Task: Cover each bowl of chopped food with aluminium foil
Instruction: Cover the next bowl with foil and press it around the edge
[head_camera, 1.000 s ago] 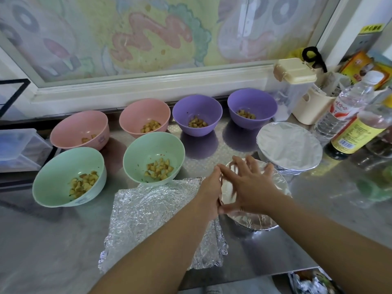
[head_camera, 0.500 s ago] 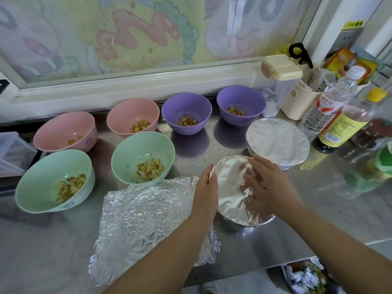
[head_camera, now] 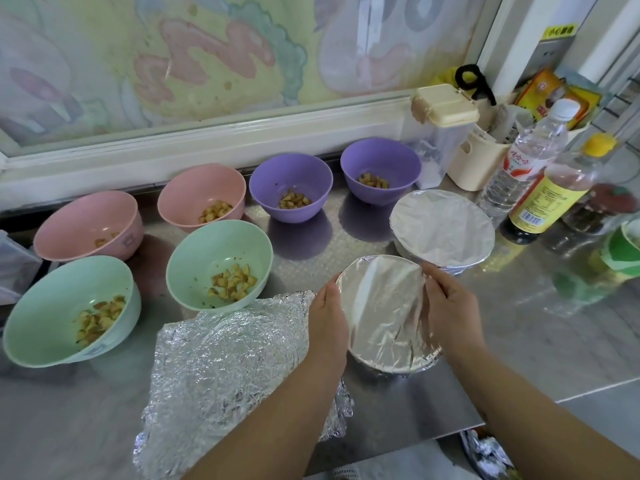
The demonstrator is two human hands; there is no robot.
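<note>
Two hands held the foil-covered bowl (head_camera: 381,306) near the counter's (head_camera: 519,341) front edge. Our left hand (head_camera: 327,318) curved its fingers round the left rim, and our right hand (head_camera: 450,306) curled over the right rim, gripping the foil. Another covered bowl (head_camera: 443,226) stood just behind. Six open bowls (head_camera: 194,258) sat to the left, near a crumpled foil sheet (head_camera: 228,368).

near bowl (head_camera: 381,306), far bowl (head_camera: 443,226): covered, contents hidden | foil sheet (head_camera: 228,358): right side under left arm (head_camera: 277,414) | box (head_camera: 14,268): cut by left edge | green item (head_camera: 623,251): cut by right edge | bottle label (head_camera: 547,202): print unreadable
</note>
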